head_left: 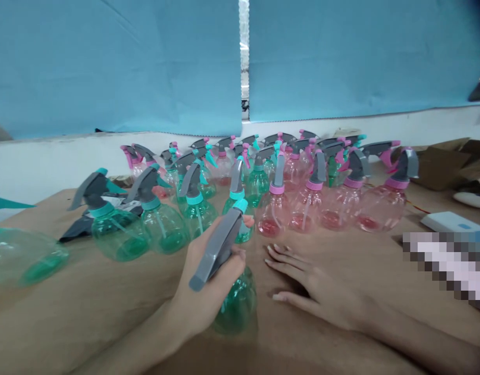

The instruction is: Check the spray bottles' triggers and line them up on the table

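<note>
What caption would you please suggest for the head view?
Left hand grips a green spray bottle, right hand on the brown table near pink bottles.

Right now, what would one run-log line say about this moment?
Left hand: grips green spray bottle near its top | Right hand: open, palm down on table | Beyond: pink bottles, other green bottles

Held spray bottle [237, 308] is tinted translucent green, topped with a grey trigger head [220, 246] and turquoise nozzle [241, 204]. Just behind, two colours are seen: green bottles [165, 229] with turquoise collars [237, 196], pink bottles [305, 209] with pink collars [314, 185]. Brown worktop [302, 346] is backed by white wall [48, 161] and plain blue cloth [107, 62].
</note>
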Demonstrator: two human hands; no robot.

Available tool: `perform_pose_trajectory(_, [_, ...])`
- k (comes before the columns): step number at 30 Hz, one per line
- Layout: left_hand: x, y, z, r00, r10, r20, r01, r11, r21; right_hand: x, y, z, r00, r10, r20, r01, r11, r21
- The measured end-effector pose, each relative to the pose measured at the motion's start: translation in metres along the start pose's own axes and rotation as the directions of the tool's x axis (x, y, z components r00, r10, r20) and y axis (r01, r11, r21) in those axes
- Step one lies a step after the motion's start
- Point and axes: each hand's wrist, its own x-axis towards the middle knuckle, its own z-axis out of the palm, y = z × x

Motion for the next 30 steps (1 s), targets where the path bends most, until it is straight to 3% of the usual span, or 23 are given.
perform_pose_trajectory(4, [0.001,-0.001,0.001,0.995,-0.017,0.1,0.022,0.999,-0.045,0.001,-0.001,-0.001,1.0,0.005,0.0,-0.005,1.0,-0.015])
perform_pose_trajectory(16, [0.001,0.003,0.001,1.0,-0.018,0.013,0.018,1.0,-0.019,0.001,-0.003,-0.003,1.0,0.004,-0.005,-0.004,1.0,0.002])
perform_pose_trajectory(30, [-0.002,-0.008,0.003,0.999,-0.01,0.038,0.013,0.995,-0.094,0.0,0.0,-0.001,1.0,0.003,-0.003,-0.003,1.0,-0.008])
